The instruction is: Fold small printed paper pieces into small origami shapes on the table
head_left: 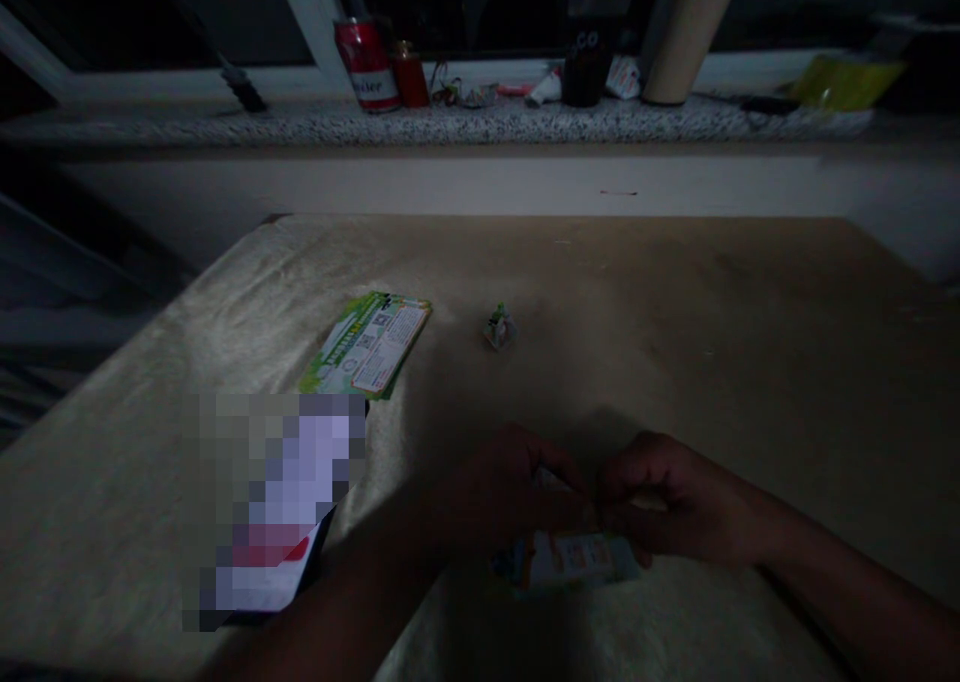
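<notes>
Dim light covers both hands at the front of the table. My left hand [517, 492] is closed on a printed paper card [574, 559], its thumb and fingers over the upper left part. My right hand [667, 497] pinches at the card's upper right, thumb against forefinger, close to the left fingertips. What lies exactly between the right fingertips is too dark to see. Beyond the hands a small folded printed paper piece [500, 327] rests on the table. A stack of green and white printed cards [367, 347] lies to the left.
A phone [300, 507] with a lit, blurred-out screen lies left of my left forearm. The cloth-covered table [675, 292] ends at a wall. On the stone windowsill [465, 127] stand a red can [366, 67], a dark cup [587, 57] and a cardboard tube [690, 32].
</notes>
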The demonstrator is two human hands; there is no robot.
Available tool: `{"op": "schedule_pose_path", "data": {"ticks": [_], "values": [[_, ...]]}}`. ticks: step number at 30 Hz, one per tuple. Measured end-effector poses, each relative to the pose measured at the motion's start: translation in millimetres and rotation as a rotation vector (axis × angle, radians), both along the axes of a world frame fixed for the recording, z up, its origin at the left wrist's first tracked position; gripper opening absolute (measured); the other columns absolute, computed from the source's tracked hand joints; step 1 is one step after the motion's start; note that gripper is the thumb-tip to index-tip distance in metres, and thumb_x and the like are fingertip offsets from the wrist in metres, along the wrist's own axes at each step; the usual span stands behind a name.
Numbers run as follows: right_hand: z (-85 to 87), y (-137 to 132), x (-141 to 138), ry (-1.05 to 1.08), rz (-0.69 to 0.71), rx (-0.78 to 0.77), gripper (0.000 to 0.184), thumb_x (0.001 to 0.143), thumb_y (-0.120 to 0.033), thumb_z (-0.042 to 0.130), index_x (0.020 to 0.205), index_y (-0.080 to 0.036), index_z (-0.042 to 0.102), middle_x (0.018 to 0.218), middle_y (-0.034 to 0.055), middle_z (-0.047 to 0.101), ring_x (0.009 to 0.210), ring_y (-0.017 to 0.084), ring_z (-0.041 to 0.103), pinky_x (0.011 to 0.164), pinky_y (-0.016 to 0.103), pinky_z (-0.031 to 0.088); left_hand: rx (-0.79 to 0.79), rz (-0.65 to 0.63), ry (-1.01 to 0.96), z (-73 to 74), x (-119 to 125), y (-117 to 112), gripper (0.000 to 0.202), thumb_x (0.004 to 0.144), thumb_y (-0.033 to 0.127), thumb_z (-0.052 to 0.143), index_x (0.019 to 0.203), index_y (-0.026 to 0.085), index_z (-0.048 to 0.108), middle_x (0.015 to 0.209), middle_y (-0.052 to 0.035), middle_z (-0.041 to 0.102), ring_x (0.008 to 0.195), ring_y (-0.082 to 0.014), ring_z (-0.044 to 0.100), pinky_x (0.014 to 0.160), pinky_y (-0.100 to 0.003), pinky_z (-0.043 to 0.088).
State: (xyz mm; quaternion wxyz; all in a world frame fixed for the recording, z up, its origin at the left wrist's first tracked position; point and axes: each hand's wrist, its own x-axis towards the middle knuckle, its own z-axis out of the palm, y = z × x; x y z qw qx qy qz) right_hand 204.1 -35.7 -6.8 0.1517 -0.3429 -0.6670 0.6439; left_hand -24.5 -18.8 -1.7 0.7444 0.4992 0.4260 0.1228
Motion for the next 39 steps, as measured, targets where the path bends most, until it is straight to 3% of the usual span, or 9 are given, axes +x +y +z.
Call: {"op": "schedule_pose_path", "data": {"ticks": [5,9,17,23,29,33,39], "values": [[-2.8,0.5,-0.3,0.03,0.009,0.156,0.024,0.09,-0.02,0.062,0.067,-0.018,0.058,0.06,-0.0058,0.046,0.055,0.008,0.042,0.05,0.018,0.036,-0.069,0.021,-0.014,-1.3,1.2,-0.9,0.021,0.067,0.034,0.084,0.078,0.017,0.079,0.064,0.0024,0.067,0.055,-0.009,0.056,0.051,-0.019,0.042],[-3.4,-0.1,-0.5,0.027,0.033,0.19,0.026,0.09,-0.015,0.058,0.064,-0.019,0.053,0.061,-0.0066,0.041,0.056,0.008,0.037,0.05,0.019,0.035,-0.089,0.018,-0.06,-2.8,1.2,-1.0,0.024,0.065,0.036,0.085,0.077,0.017,0.079,0.064,0.0022,0.068,0.055,-0.0092,0.056,0.052,-0.019,0.041],[-12.5,-2.7,-1.7,0.103,0.031,0.033,0.024,0.075,-0.008,0.059,0.059,-0.019,0.046,0.058,-0.0088,0.034,0.052,0.006,0.028,0.045,0.017,0.025,-0.082,-0.015,-0.066,1.2,3.5,-1.5,0.022,0.067,0.035,0.085,0.078,0.017,0.08,0.064,0.0037,0.066,0.056,-0.008,0.052,0.055,-0.019,0.039],[-8.3,-3.1,-2.2,0.058,0.019,-0.174,0.023,0.079,-0.017,0.058,0.062,-0.021,0.043,0.058,-0.0089,0.032,0.052,0.006,0.026,0.043,0.017,0.022,-0.049,-0.025,-0.047,0.6,2.9,-1.5,0.022,0.068,0.036,0.084,0.079,0.017,0.08,0.066,0.0031,0.067,0.058,-0.0092,0.054,0.055,-0.02,0.04],[-1.1,-0.3,-3.0,0.085,0.02,-0.067,0.024,0.076,-0.01,0.057,0.062,-0.02,0.042,0.061,-0.0089,0.031,0.055,0.006,0.026,0.045,0.017,0.023,-0.013,-0.034,-0.051,1.2,2.3,-1.5,0.024,0.07,0.037,0.085,0.081,0.017,0.081,0.068,0.0029,0.069,0.058,-0.0089,0.055,0.056,-0.021,0.041],[-2.9,-0.7,-1.7,0.102,0.014,-0.097,0.026,0.078,-0.009,0.057,0.062,-0.02,0.04,0.06,-0.0091,0.03,0.054,0.006,0.024,0.044,0.017,0.021,-0.003,-0.039,-0.065,-0.6,1.9,-1.4,0.023,0.071,0.038,0.084,0.08,0.017,0.081,0.067,0.0025,0.069,0.058,-0.0092,0.055,0.056,-0.02,0.041],[-0.4,-0.2,-1.3,0.141,0.045,-0.122,0.031,0.094,-0.027,0.055,0.066,-0.021,0.043,0.06,-0.0085,0.032,0.052,0.007,0.025,0.043,0.019,0.021,0.034,-0.089,-0.064,-3.0,0.3,0.0,0.029,0.074,0.043,0.083,0.087,0.018,0.081,0.067,0.0031,0.069,0.055,-0.009,0.055,0.054,-0.021,0.041]]}}
